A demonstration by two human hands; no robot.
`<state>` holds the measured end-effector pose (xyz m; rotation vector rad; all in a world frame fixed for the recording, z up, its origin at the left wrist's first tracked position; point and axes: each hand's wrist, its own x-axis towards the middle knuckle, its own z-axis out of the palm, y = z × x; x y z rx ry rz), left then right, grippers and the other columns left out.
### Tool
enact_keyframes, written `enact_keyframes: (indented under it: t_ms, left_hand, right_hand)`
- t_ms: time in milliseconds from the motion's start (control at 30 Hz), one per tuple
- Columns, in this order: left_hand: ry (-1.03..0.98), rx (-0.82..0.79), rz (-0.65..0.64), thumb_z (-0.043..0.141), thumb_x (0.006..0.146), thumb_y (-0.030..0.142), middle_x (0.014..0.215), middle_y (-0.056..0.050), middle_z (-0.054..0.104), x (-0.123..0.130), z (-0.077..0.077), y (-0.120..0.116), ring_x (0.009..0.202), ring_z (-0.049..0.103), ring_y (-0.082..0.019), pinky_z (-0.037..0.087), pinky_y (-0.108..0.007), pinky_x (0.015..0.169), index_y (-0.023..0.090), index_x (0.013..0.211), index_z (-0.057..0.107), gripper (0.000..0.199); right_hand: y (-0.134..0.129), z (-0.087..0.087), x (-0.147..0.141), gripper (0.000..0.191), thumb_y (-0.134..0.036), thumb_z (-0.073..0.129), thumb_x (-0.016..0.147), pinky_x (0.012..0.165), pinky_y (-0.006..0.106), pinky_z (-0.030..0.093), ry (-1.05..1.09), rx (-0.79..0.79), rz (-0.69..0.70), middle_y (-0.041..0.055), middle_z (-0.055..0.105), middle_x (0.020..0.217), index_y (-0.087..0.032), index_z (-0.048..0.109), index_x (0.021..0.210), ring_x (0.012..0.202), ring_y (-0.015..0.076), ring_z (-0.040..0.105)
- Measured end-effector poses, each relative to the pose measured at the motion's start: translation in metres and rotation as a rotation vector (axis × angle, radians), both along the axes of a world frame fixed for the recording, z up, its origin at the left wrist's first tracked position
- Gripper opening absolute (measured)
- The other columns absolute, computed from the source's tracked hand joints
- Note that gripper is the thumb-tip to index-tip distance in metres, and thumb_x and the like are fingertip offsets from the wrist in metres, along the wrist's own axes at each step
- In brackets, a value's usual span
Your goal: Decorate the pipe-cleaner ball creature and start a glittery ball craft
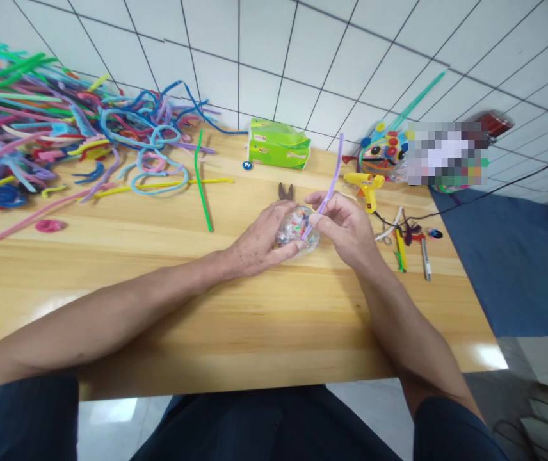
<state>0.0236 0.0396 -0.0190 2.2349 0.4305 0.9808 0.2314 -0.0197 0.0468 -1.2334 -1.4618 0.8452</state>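
My left hand [267, 237] is closed around a clear plastic container [297, 224] with small colourful bits inside, on or just above the table. Between the thumb and fingers of my right hand [344, 224] is a purple pipe cleaner [335, 171]. Its upper end sticks up past the hand, and its lower end lies against the container near my left thumb. I cannot tell whether that end is attached there. Just behind the container, the dark jaws of pliers [285, 191] show; their handles are hidden.
Many coloured pipe cleaners [24, 121] are heaped at the left, with a green one [202, 182] lying closer. A green tissue pack [278, 146] sits by the tiled wall. To the right are a yellow glue gun [367, 187] with its cord, a pen [426, 259] and a decorated object [383, 150].
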Motion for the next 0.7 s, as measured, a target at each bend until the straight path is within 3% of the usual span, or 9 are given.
enact_keyframes:
  t_ms: [333, 700]
  left_hand:
    - [-0.027, -0.015, -0.056, 0.065, 0.103, 0.048, 0.162, -0.023, 0.05, 0.001, -0.002, -0.002, 0.156, 0.046, -0.039, 0.04, -0.066, 0.13, 0.022, 0.164, 0.037, 0.072]
    - [-0.079, -0.001, -0.068, 0.067, 0.102, 0.045, 0.163, -0.023, 0.049, 0.001, -0.004, -0.002, 0.157, 0.046, -0.037, 0.04, -0.063, 0.131, 0.022, 0.162, 0.038, 0.07]
  right_hand:
    - [0.006, -0.011, -0.002, 0.022, -0.034, 0.085, 0.081, 0.103, 0.042, 0.055, 0.075, -0.076, 0.011, 0.0042, 0.077, 0.119, -0.026, 0.065, 0.08, 0.115, 0.0249, 0.07]
    - [0.007, -0.016, -0.004, 0.026, -0.038, 0.086, 0.081, 0.107, 0.042, 0.054, 0.111, -0.11, 0.047, 0.0035, 0.075, 0.121, -0.026, 0.063, 0.084, 0.118, 0.0242, 0.068]
